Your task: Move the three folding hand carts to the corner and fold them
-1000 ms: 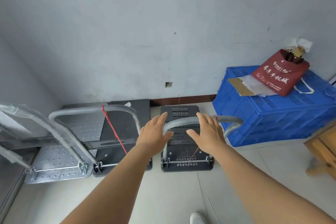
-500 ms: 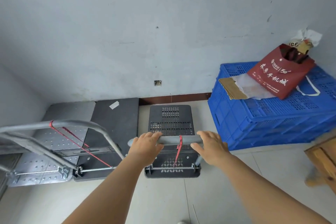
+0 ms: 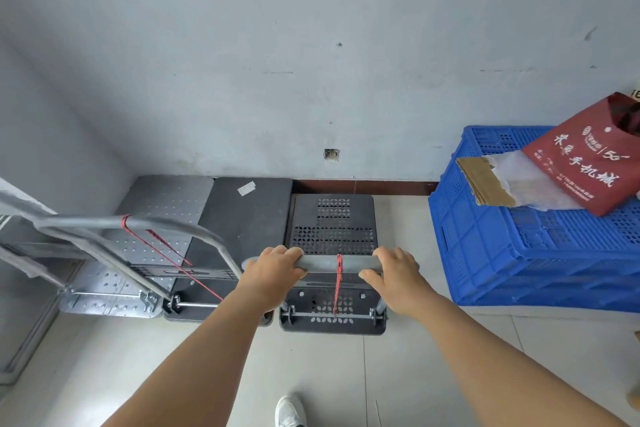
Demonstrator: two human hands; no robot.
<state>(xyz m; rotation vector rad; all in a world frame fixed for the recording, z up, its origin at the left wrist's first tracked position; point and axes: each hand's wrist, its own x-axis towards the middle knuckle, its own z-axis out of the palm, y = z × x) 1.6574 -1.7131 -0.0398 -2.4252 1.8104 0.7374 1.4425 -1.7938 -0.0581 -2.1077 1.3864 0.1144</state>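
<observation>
Three hand carts stand side by side against the far wall. The small black perforated cart (image 3: 333,218) is on the right, and its grey handle bar (image 3: 334,263) carries a red cord. My left hand (image 3: 273,270) grips the bar's left end and my right hand (image 3: 394,270) grips its right end. A larger black cart (image 3: 249,215) stands in the middle. The silver metal cart (image 3: 162,204) sits in the corner at the left. Their grey handles (image 3: 114,224) rise upright, with a red cord tied to one.
A blue plastic crate (image 3: 519,253) stands close to the right of the small cart, with a red bag (image 3: 588,163) and cardboard on top. The side wall closes the left. My white shoe (image 3: 289,412) is on the tiled floor below.
My hands closed round the small cart's handle, which was brought back toward me. The view shifted right, so the crate now lies farther right.
</observation>
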